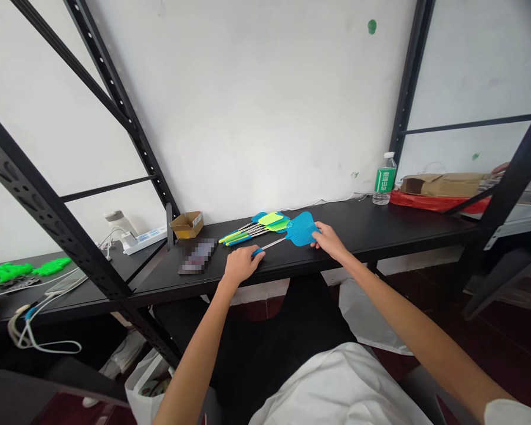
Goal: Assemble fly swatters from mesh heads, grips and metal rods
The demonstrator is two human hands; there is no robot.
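Note:
A blue fly swatter [298, 230] lies on the black shelf [380, 227] with its metal rod running down to the left. My left hand [241, 262] is closed around the swatter's blue handle end. My right hand [328, 239] grips the right edge of its blue mesh head. Just behind it lies a bundle of several more swatters [261, 226] with green and blue heads and handles.
A small open cardboard box [187, 224] and a blurred flat object [197, 257] sit left of the swatters. A water bottle [384, 179], a cardboard box [442, 184] on red plastic, a power strip [144, 239], green parts [24, 270] and black shelf uprights [71, 242] surround.

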